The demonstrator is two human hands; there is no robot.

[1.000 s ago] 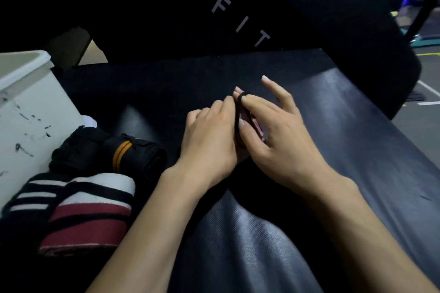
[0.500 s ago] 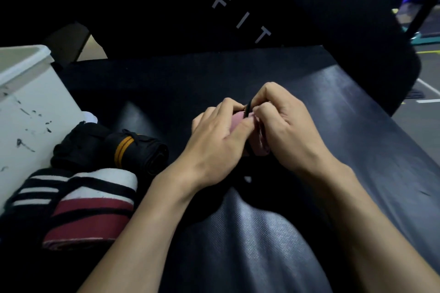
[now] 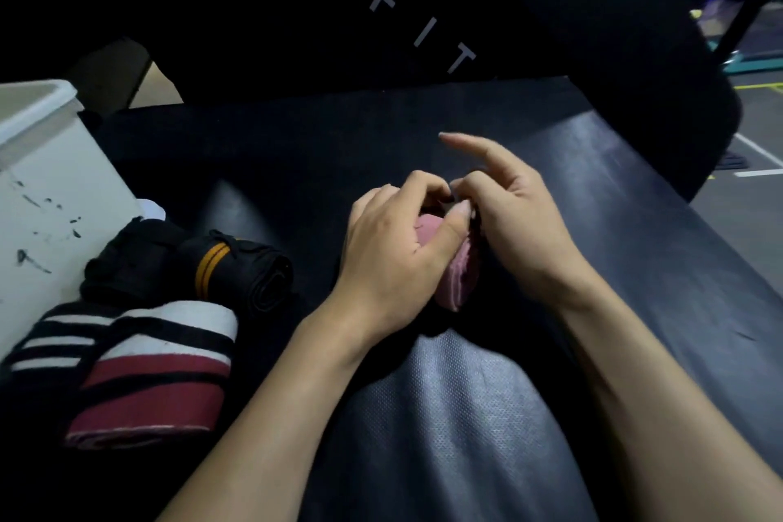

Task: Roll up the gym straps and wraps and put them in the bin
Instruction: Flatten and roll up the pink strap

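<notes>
A rolled pink wrap (image 3: 459, 275) sits between my hands on the black padded bench (image 3: 635, 250). My left hand (image 3: 394, 254) grips the roll from the left, thumb pressed on its top. My right hand (image 3: 517, 225) holds its right side with the index finger stretched out forward. A white bin (image 3: 46, 182) stands at the far left. Beside it lie a black wrap with orange stripes (image 3: 237, 267), rolled, and a red, white and black striped wrap (image 3: 152, 373).
The bench's upright black back pad with the letters FIT (image 3: 423, 30) rises behind my hands. The bench edge drops off at the right to a grey gym floor (image 3: 758, 131) with painted lines.
The pink roll has come further into view between my hands. My right index finger has lifted and now points forward. The thin black loop seen earlier over my fingers is no longer visible.
</notes>
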